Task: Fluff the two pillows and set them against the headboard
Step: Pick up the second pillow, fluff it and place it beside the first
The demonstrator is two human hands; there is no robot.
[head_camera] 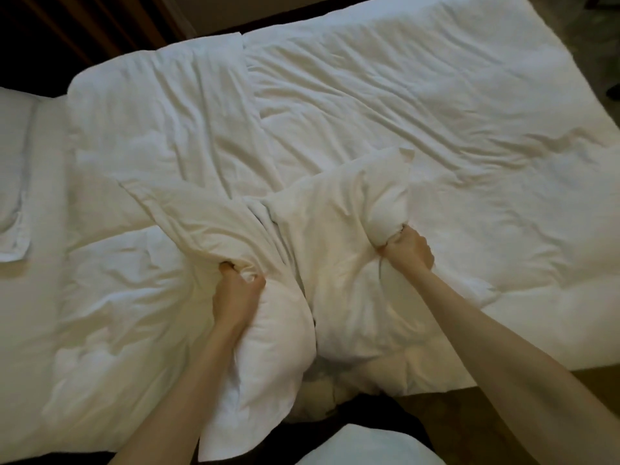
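Note:
A white pillow (322,250) lies crumpled on the duvet in the middle of the bed, near its front edge. My left hand (240,286) is clenched on a bunch of its fabric on the left side. My right hand (407,250) grips a bulging corner of it on the right side. A second white pillow (15,169) lies flat at the far left edge of the view, at the head of the bed. The headboard is not in view.
A rumpled white duvet (402,112) covers the bed. Another white cushion-like thing (362,448) shows at the bottom edge. Dark wooden panelling (67,25) stands beyond the bed at the top left; carpet (597,35) lies at the top right.

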